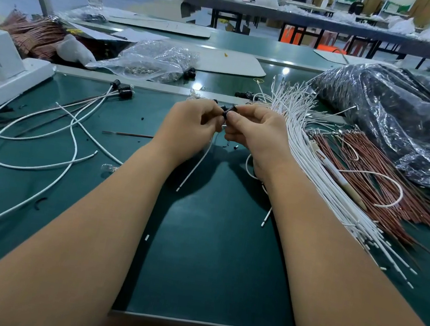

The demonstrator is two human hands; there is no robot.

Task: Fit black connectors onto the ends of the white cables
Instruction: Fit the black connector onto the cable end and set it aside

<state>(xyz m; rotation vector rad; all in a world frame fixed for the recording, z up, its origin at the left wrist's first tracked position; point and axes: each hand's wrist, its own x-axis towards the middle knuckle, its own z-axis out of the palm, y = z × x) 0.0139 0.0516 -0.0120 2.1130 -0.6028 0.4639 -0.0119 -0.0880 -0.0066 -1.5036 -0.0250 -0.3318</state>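
Head view: left hand (191, 120) and right hand (252, 129) each grip pinching small black plastic connector (227, 111), steadying thin white cable (197, 164) for insertion.

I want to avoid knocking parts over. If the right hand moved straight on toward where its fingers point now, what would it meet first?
The right hand points leftward at the left hand, both pinching the black connector. It would probably meet that connector and the left fingers at once; they seem already touching.

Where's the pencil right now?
In the head view, the pencil lies on the right of the green table, resting on the white cables beside the brown wires, just right of the right hand.
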